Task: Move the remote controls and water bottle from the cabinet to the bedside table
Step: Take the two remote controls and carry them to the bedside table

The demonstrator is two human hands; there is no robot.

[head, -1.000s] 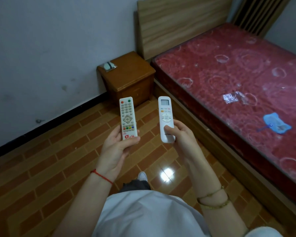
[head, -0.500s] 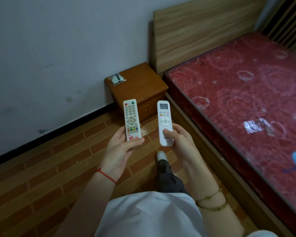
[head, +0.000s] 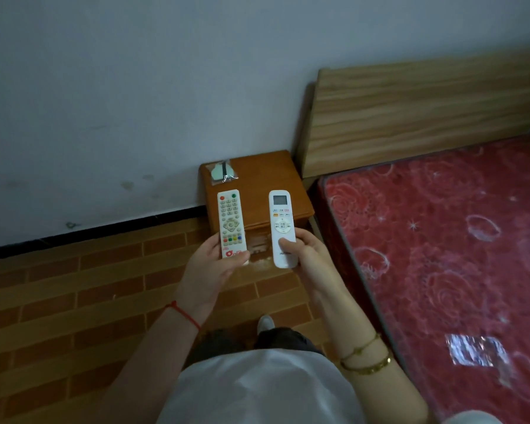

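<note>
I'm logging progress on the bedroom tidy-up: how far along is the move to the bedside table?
Done: both remotes are picked up. In hand: the left hand holds the TV remote, the right hand the air-conditioner remote, near the bedside table. Left: setting them down; the water bottle isn't in view.

A single head-worn wide-angle camera looks forward and steeply down, close over both raised hands, toward the bedside table (head: 257,182) in the corner between wall (head: 135,87) and bed (head: 441,240).
</note>
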